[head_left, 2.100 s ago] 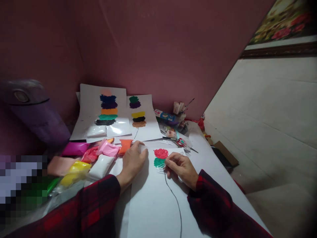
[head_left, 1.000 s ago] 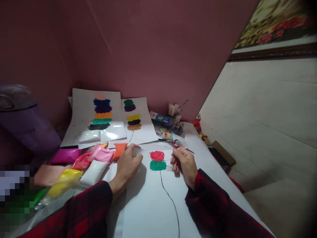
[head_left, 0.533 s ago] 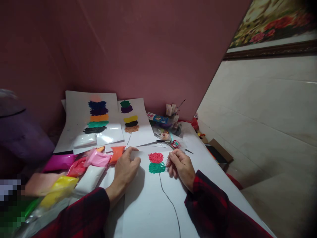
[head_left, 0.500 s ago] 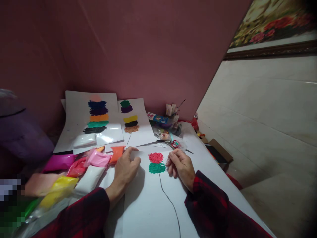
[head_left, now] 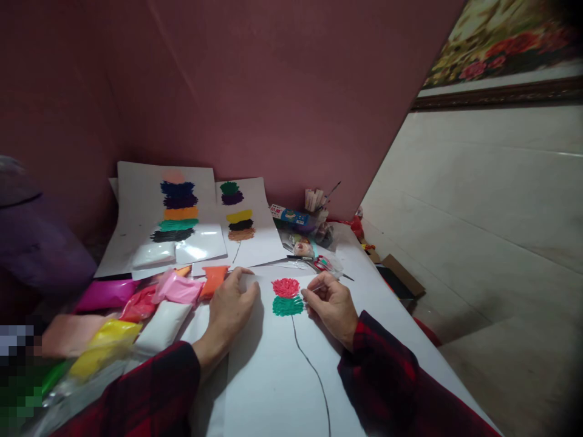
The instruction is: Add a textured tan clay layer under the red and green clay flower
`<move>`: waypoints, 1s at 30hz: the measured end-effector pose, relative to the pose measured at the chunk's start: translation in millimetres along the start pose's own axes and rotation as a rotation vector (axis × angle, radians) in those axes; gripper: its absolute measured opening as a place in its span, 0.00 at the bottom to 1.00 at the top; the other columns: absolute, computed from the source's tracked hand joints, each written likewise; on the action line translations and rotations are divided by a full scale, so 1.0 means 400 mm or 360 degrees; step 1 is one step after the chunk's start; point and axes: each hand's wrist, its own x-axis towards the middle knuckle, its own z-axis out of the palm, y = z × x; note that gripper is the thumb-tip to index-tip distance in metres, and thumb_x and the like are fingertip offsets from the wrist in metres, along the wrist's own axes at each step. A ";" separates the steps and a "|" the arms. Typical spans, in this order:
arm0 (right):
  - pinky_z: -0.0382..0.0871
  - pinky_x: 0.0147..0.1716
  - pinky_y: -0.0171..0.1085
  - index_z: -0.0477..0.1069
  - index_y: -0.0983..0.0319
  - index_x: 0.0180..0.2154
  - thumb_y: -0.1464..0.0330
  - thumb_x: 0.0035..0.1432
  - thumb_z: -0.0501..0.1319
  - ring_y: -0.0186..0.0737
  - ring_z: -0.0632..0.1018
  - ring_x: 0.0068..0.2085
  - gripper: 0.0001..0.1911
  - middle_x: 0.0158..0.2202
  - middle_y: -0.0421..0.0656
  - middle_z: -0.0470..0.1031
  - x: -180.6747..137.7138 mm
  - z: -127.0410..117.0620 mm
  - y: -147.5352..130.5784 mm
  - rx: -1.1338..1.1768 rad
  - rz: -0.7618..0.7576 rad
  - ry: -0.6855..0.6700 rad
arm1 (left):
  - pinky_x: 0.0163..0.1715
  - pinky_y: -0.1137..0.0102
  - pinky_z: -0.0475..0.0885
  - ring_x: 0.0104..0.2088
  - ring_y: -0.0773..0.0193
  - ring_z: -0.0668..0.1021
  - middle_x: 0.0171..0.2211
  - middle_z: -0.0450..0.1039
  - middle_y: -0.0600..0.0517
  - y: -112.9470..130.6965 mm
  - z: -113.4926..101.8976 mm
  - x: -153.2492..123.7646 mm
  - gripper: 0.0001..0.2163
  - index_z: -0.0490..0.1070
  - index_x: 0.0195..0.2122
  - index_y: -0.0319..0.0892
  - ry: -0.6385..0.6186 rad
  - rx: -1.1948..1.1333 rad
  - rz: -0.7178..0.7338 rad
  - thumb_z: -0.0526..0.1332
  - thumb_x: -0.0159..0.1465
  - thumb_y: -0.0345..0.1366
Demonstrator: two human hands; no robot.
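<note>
A white sheet of paper (head_left: 268, 376) lies in front of me. Near its top is a textured red patch (head_left: 286, 287), with a textured green patch (head_left: 287, 306) directly below; both look like soft clay. From the green one a thin dark curved line (head_left: 310, 365) runs down the sheet. My left hand (head_left: 230, 311) rests at the sheet's upper left, fingers stretched and thumb apart. Beside the green patch's right edge, my right hand (head_left: 332, 309) has thumb and forefinger pinched together. Whatever sits in that pinch is too small to make out.
Soft clay packets in several colours, such as a white packet (head_left: 164, 328) and an orange packet (head_left: 214, 281), lie left. Behind stand sheets with coloured bands (head_left: 130, 224). Scissors (head_left: 322, 263) and bagged items lie at the back right. The table's right edge (head_left: 437, 358) slopes away.
My right hand's thumb and forefinger have moved slightly left and down, to the green patch's right edge. My left hand stays in about the same place.
</note>
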 end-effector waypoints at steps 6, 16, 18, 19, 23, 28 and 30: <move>0.62 0.13 0.30 0.63 0.59 0.28 0.62 0.52 0.65 0.33 0.71 0.15 0.12 0.14 0.35 0.68 0.003 0.003 -0.008 -0.0016 0.0002 -0.0020 | 0.27 0.70 0.64 0.26 0.61 0.74 0.24 0.70 0.54 0.004 -0.001 -0.001 0.10 0.69 0.39 0.44 0.0012 0.0011 -0.0002 0.55 0.56 0.37; 0.62 0.14 0.30 0.63 0.59 0.29 0.64 0.52 0.64 0.33 0.70 0.15 0.10 0.14 0.34 0.68 0.001 0.004 -0.012 -0.0046 -0.0002 -0.0034 | 0.28 0.70 0.64 0.27 0.61 0.74 0.24 0.71 0.54 0.001 0.002 0.000 0.11 0.69 0.39 0.44 0.0036 0.0003 0.0025 0.55 0.56 0.37; 0.63 0.15 0.30 0.63 0.60 0.28 0.64 0.52 0.64 0.33 0.71 0.16 0.10 0.15 0.34 0.69 0.002 0.004 -0.014 -0.0041 -0.0008 -0.0040 | 0.28 0.70 0.63 0.26 0.61 0.73 0.23 0.70 0.55 0.000 0.002 0.000 0.11 0.69 0.39 0.44 0.0041 0.0000 0.0032 0.55 0.56 0.37; 0.63 0.15 0.30 0.63 0.60 0.28 0.63 0.52 0.64 0.33 0.71 0.16 0.11 0.15 0.34 0.69 0.002 0.005 -0.014 -0.0028 -0.0009 -0.0046 | 0.27 0.70 0.63 0.26 0.61 0.73 0.22 0.69 0.55 -0.001 0.003 0.001 0.11 0.69 0.39 0.44 0.0045 0.0001 0.0035 0.55 0.56 0.37; 0.63 0.14 0.31 0.63 0.59 0.29 0.63 0.50 0.65 0.34 0.71 0.15 0.12 0.14 0.34 0.68 0.003 0.007 -0.015 0.0046 0.0008 -0.0046 | 0.28 0.70 0.64 0.25 0.62 0.73 0.23 0.70 0.55 -0.003 0.003 0.002 0.11 0.69 0.39 0.43 0.0038 -0.0014 0.0037 0.55 0.56 0.36; 0.63 0.14 0.31 0.63 0.59 0.29 0.64 0.51 0.65 0.34 0.71 0.15 0.11 0.14 0.34 0.68 0.004 0.006 -0.014 0.0047 0.0020 -0.0054 | 0.29 0.70 0.64 0.27 0.62 0.74 0.25 0.71 0.54 -0.005 0.004 0.003 0.10 0.69 0.39 0.43 0.0048 -0.0008 0.0038 0.56 0.55 0.35; 0.62 0.14 0.30 0.63 0.59 0.29 0.64 0.51 0.64 0.33 0.71 0.15 0.11 0.14 0.34 0.68 0.005 0.004 -0.012 0.0037 0.0015 -0.0056 | 0.29 0.70 0.64 0.26 0.62 0.73 0.24 0.69 0.55 -0.006 0.005 0.002 0.10 0.69 0.39 0.43 0.0048 -0.0002 0.0049 0.55 0.56 0.36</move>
